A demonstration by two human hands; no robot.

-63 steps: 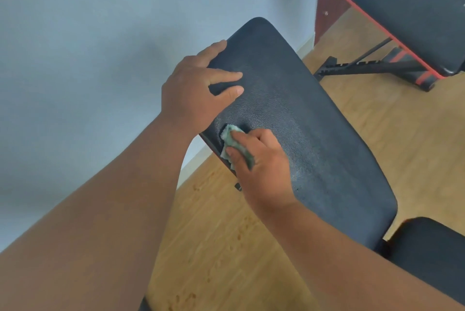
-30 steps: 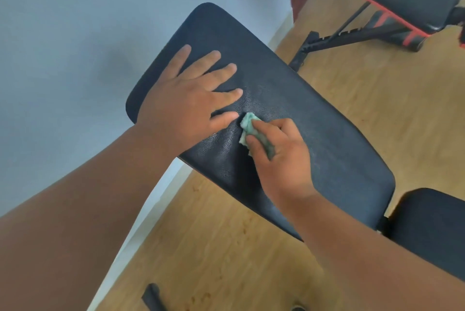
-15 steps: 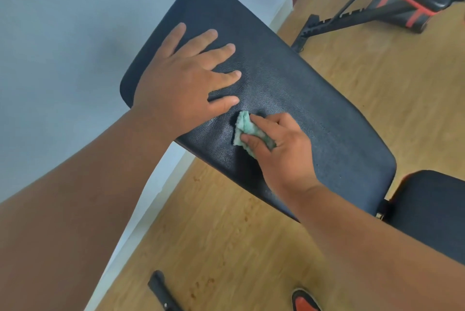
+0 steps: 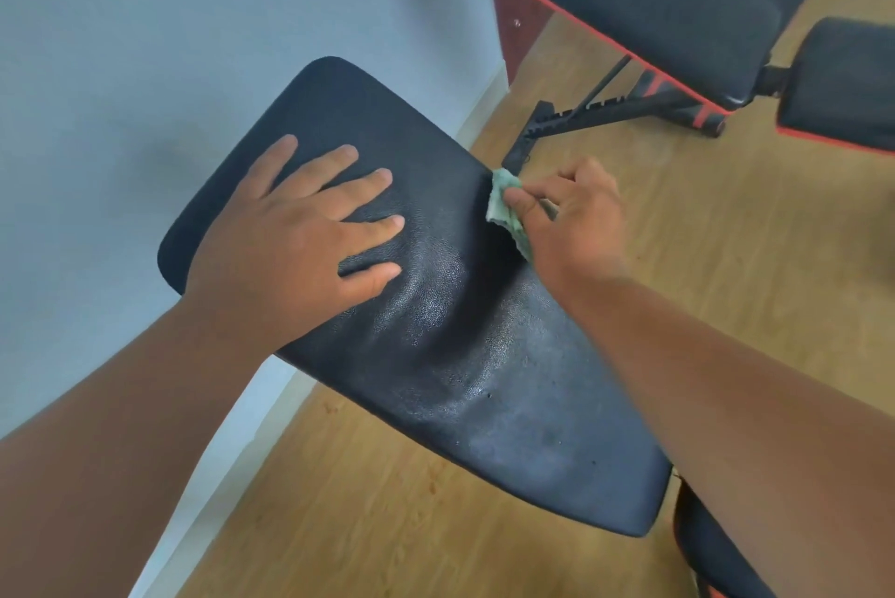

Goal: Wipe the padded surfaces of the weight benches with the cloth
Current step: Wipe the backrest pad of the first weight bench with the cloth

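Observation:
A black padded backrest of a weight bench slants across the middle of the view. My left hand lies flat on its upper part, fingers spread. At the pad's right edge my right hand pinches a small crumpled green cloth, and the cloth touches the pad's edge. The same bench's black seat pad shows at the bottom right, partly hidden by my right forearm.
A second bench with a black pad and red trim stands at the upper right on a black frame. Another red-edged black pad is at the far right. A pale wall fills the left; wooden floor lies around.
My right hand has carried the cloth from the middle of the backrest out to its right edge. My left hand stays flat on the pad. The view has shifted.

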